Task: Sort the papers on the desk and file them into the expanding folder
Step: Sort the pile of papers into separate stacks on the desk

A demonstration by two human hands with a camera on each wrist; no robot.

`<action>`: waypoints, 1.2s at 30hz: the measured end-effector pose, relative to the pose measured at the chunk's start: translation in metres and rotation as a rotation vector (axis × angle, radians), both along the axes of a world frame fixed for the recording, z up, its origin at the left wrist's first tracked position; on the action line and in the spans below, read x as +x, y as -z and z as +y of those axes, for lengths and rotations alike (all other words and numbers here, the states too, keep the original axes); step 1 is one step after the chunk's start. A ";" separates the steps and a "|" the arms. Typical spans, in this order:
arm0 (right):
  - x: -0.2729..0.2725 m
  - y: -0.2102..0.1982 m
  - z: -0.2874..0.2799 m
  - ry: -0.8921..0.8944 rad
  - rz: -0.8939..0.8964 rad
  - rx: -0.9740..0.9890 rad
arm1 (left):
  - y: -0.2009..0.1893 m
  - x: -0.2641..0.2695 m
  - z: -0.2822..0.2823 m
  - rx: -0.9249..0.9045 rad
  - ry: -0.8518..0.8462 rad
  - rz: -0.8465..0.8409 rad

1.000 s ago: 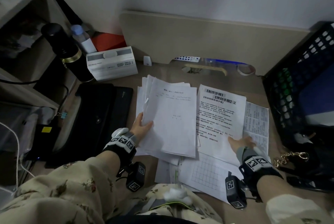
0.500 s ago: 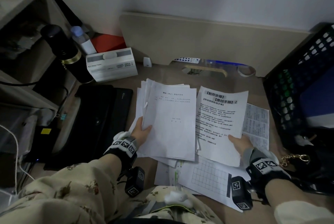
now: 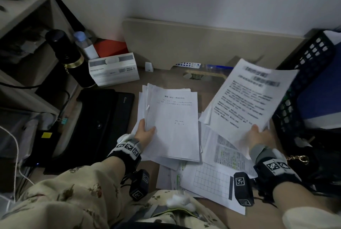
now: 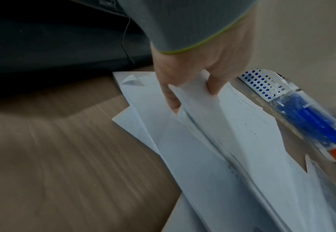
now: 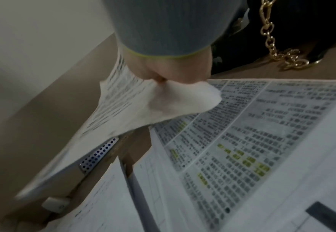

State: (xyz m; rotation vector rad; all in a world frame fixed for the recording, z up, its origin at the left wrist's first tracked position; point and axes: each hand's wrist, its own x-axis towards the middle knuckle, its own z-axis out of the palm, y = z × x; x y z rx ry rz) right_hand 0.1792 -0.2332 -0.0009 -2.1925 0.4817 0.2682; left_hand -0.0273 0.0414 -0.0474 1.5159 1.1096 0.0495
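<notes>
The right hand (image 3: 261,137) pinches a printed sheet (image 3: 249,97) by its near corner, lifted over the tabletop's right side. The left hand (image 3: 145,132) grips a stack of papers (image 3: 173,123) mid-tabletop. Loose sheets (image 3: 212,179) lie along the near edge; the black expanding folder (image 3: 96,123) lies at the left, so filing seems unstarted.

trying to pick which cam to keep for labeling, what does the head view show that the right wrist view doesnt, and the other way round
Only the head view shows the left hand gripping the paper stack, the black expanding folder beside it, the flask, the white box and the grid sheet.

Only the right wrist view shows the thumb and fingers pinching the sheet's corner up close, and the yellow highlights on the table sheet clearly.

Both show the right hand holding the lifted printed sheet, the table sheet and the gold chain.
</notes>
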 end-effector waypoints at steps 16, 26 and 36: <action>-0.048 0.053 0.067 -0.843 0.334 -0.104 | -0.008 0.008 -0.014 -0.127 0.023 -0.057; -0.049 0.052 0.056 -0.791 0.178 -0.208 | -0.006 0.013 -0.016 -0.276 0.014 -0.153; -0.053 0.035 0.055 -0.749 0.261 0.060 | -0.002 0.015 -0.012 -0.222 0.015 -0.226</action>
